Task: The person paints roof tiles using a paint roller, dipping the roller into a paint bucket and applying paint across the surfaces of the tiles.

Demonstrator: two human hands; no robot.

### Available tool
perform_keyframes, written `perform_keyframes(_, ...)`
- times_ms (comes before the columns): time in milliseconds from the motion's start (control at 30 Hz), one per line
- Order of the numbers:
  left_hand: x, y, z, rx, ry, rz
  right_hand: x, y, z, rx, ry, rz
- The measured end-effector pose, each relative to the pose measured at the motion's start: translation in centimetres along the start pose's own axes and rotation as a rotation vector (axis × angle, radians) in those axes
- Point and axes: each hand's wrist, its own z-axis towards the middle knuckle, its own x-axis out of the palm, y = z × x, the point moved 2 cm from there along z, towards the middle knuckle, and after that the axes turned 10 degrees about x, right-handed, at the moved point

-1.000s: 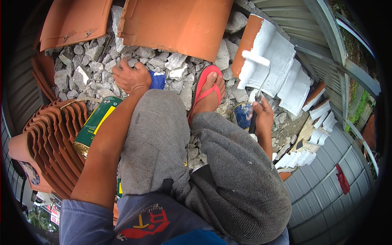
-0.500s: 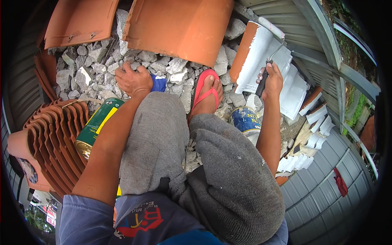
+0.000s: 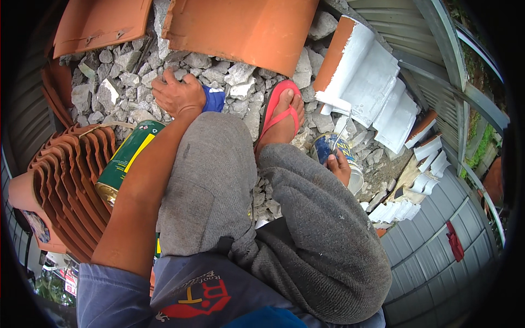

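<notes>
My right hand is closed round the handle of a paint roller, in front of a blue-labelled paint can. The white roller head lies at the lower left edge of the overlapping roof tiles, which carry white paint; a strip of bare orange shows along their left side. On the grey rubble, my left hand rests palm down, fingers bent and spread, no object visible in it. A crumpled blue thing sits beside that wrist.
Large orange tiles lie across the far side. A green can leans by stacked tiles at left. My foot in a red flip-flop stands on stones. Metal beams and grey roofing border the right.
My right hand has moved down and left with the roller, its head going from the tiles' top edge to their lower left edge. The left hand stays on the rubble.
</notes>
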Motion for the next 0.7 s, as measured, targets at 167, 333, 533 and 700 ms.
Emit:
perform_keyframes(167,0.3,0.1,-0.1,0.014,-0.016,-0.005,-1.7,-4.8,-0.2,-0.027,-0.091,-0.015)
perform_keyframes(333,0.2,0.0,0.0,-0.007,-0.009,-0.005,-1.1,-3.5,-0.7,-0.114,0.025,0.121)
perform_keyframes(533,0.1,0.1,0.0,0.001,-0.021,-0.007,2.9,1.9,1.4,-0.045,0.032,0.317)
perform_keyframes(700,0.2,-0.1,0.0,-0.001,-0.002,0.003,5.4,9.9,5.6,-0.298,0.022,0.238)
